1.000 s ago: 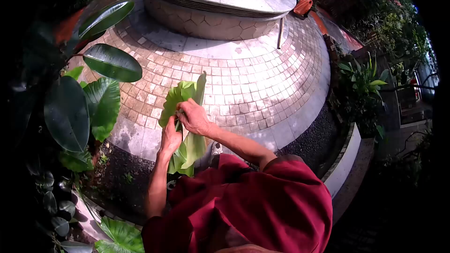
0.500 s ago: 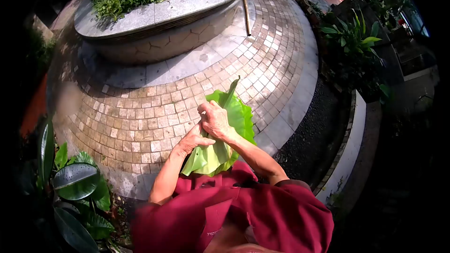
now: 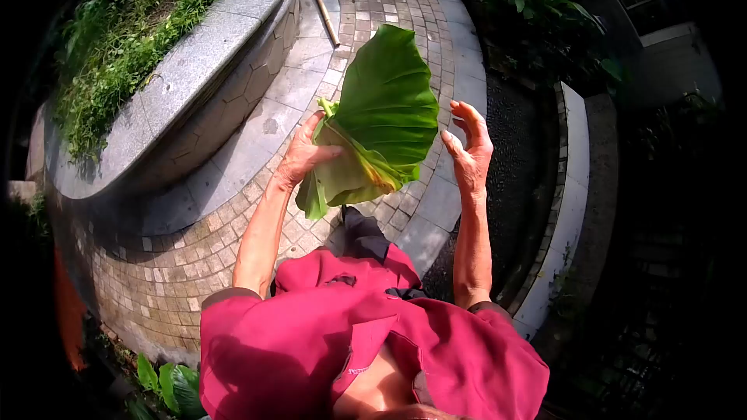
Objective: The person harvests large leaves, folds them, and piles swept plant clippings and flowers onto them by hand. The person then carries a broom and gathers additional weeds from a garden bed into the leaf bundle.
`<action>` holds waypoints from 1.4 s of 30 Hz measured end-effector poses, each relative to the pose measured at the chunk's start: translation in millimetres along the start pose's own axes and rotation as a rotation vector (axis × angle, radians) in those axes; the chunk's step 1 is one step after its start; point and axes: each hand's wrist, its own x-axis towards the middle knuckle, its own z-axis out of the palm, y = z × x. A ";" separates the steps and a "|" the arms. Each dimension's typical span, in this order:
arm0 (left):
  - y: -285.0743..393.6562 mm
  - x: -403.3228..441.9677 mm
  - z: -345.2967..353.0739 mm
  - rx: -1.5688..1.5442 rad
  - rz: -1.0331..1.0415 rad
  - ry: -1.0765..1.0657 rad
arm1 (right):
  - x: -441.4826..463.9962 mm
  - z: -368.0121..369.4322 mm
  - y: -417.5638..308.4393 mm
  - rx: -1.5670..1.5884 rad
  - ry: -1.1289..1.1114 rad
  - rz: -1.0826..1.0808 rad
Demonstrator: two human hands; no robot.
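A large green leaf (image 3: 389,101), partly folded and yellowing at its lower edge, is held up in front of my body. My left hand (image 3: 303,152) grips it at its left side, thumb across the pale folded part and fingers behind, out of sight. A short pale green stub (image 3: 327,107) sticks out above those fingers. To the right of the leaf, my right hand (image 3: 471,148) is raised and apart from it, fingers curved and spaced from the thumb, with nothing in them.
A raised stone planter (image 3: 179,70) with green plants curves along the left. A bamboo-like pole (image 3: 320,4) leans near its far end. Paving bricks (image 3: 163,284) cover the ground. A low white kerb (image 3: 569,163) borders a dark strip on the right.
Both hands were together on the bunched leaf; now the right hand has let go and moved right. The leaf is raised and spread wider. The view has turned, and a dark-clad foot shows below.
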 end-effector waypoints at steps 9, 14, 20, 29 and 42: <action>67.1 187.8 1.1 0.367 -0.034 -0.101 | 218.5 -4.6 42.5 0.058 -0.475 0.007; 81.0 297.8 -32.9 0.318 0.031 -0.086 | 327.4 20.7 46.2 -0.375 -0.131 -0.396; 101.1 470.6 -35.4 0.404 0.014 -0.264 | 444.3 58.6 94.6 -0.772 -0.533 -0.573; 133.7 724.1 -13.9 0.501 -0.082 -0.490 | 623.0 35.3 272.0 -0.790 -0.437 -0.181; 215.8 1052.6 -31.3 0.128 -0.227 -0.355 | 979.7 16.6 399.2 -0.523 -0.705 0.041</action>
